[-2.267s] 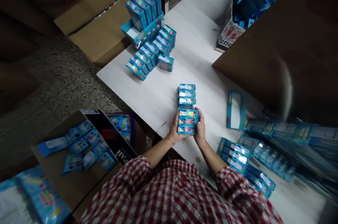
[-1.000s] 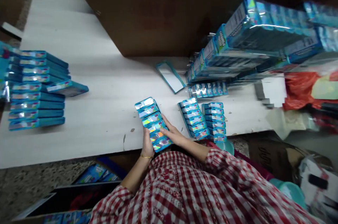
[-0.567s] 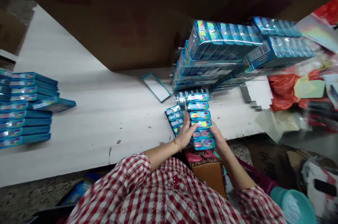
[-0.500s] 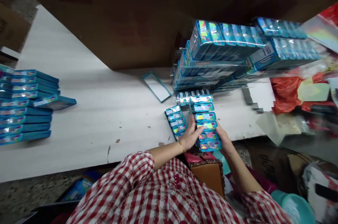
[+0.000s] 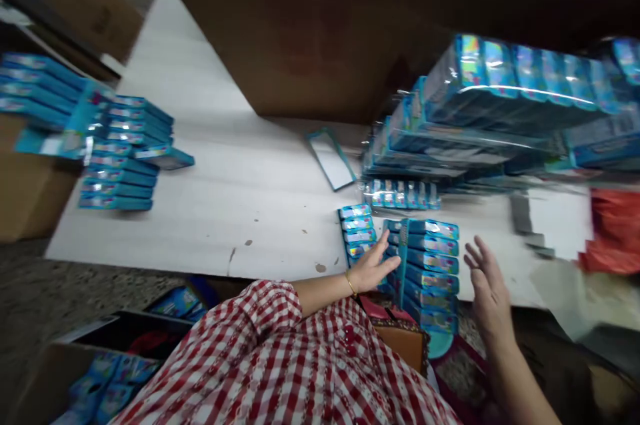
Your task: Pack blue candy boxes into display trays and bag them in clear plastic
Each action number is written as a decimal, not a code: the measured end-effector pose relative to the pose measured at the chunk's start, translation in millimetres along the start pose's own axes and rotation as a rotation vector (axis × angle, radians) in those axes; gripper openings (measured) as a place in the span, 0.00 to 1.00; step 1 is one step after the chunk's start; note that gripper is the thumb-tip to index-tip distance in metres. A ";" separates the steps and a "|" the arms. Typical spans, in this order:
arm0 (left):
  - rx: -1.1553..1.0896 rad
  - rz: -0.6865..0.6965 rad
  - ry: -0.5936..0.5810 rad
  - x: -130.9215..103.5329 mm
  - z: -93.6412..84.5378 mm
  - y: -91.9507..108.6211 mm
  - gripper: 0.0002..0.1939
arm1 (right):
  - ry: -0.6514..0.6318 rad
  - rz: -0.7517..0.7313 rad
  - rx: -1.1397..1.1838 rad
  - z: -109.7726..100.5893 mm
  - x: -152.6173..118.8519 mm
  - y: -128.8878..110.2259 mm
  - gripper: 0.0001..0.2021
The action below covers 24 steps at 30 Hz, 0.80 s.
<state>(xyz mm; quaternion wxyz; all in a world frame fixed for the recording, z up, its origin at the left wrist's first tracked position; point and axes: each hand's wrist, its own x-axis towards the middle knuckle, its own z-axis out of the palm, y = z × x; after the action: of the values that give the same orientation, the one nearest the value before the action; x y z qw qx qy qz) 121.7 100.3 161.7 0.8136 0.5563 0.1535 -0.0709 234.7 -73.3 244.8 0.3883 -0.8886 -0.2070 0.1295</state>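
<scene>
Six or so blue packs (image 5: pixel 431 279) stand side by side in a row, with a thin blue carton wall (image 5: pixel 403 258) along their left flank, on the person's side of the clear-wrapped stack (image 5: pixel 505 108) and below its left half. The row reaches the front of the white surface (image 5: pixel 200 225), the edge farthest from that stack; whether its last pack overhangs cannot be told. Each pack looks light, stiff and box-like, with a glossy face that could slide against its neighbours, so the row would probably handle as a loose block that fans apart if lifted by the middle. Taking hold at the two ends of the row, the one nearest the wrapped stack and the one farthest from it, and squeezing inward should keep it together; the carton wall seems thin enough to bend if gripped alone. The left hand (image 5: pixel 374 268) lies toward the person from the stack's left end, fingers spread and gripping nothing, close to the carton wall; contact is too blurred to tell. The right hand (image 5: pixel 489 288), below the stack's middle, is half unfolded with fingers loosely curved, bare of any load and apart from the packs.
</scene>
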 end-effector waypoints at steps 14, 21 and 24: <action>-0.022 0.047 1.212 -160.1 -270.1 -14.1 0.17 | -0.652 -0.154 -0.936 358.2 121.2 -162.1 0.15; 0.249 0.046 1.581 -269.2 -389.9 -6.1 0.20 | -0.779 -0.360 -0.859 444.8 47.5 -222.5 0.13; 0.479 0.061 1.688 -297.5 -438.8 5.4 0.21 | -0.751 -0.447 -0.803 452.8 43.2 -238.8 0.15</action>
<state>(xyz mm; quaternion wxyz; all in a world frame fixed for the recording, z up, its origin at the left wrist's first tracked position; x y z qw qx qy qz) -232.2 492.6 117.7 0.2913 0.5827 0.6702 0.3556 31.9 381.4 118.3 -0.0603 -0.7940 -0.5454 0.2618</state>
